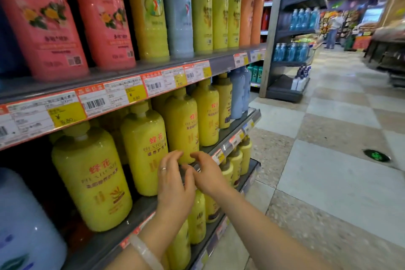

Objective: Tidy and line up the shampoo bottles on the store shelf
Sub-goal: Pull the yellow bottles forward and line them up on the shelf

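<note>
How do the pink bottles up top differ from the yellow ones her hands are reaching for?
The pink bottles stand on the upper shelf; the yellow bottles stand one shelf lower. The pink bottles look taller, with tops out of view and a flower picture; the yellow bottles look squatter, with rounded shoulders, caps and red characters. The left hand and right hand are at the yellow row. Both kinds stand upright.

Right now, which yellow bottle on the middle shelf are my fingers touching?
The third yellow bottle from the near end; both hands' fingers meet at its base, while its neighbours stand untouched.

The price tags (135,92) blur past reading; at nine o'clock the blue bottle (26,221) is cut by the edge; the left hand (173,184) hides a yellow bottle's (182,125) base.
</note>
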A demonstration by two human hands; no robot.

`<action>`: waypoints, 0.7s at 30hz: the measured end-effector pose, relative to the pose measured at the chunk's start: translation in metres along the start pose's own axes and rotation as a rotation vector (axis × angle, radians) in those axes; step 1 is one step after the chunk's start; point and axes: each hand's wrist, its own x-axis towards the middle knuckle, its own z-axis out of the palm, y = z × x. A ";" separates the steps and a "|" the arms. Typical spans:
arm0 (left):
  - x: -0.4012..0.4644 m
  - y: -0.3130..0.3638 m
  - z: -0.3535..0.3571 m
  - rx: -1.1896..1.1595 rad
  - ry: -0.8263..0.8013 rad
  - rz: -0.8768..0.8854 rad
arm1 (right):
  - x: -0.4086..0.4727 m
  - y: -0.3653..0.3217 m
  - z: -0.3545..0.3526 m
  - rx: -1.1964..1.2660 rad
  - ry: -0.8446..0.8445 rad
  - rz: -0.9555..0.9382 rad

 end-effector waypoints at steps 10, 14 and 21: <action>0.010 -0.004 0.072 0.086 -0.246 0.101 | -0.008 0.066 -0.021 -0.129 0.210 -0.059; 0.013 -0.007 0.094 0.176 -0.244 0.137 | -0.023 0.111 -0.039 -0.173 0.218 -0.033; 0.040 -0.006 0.080 0.351 -0.321 0.154 | 0.041 0.076 -0.060 -0.110 0.203 0.040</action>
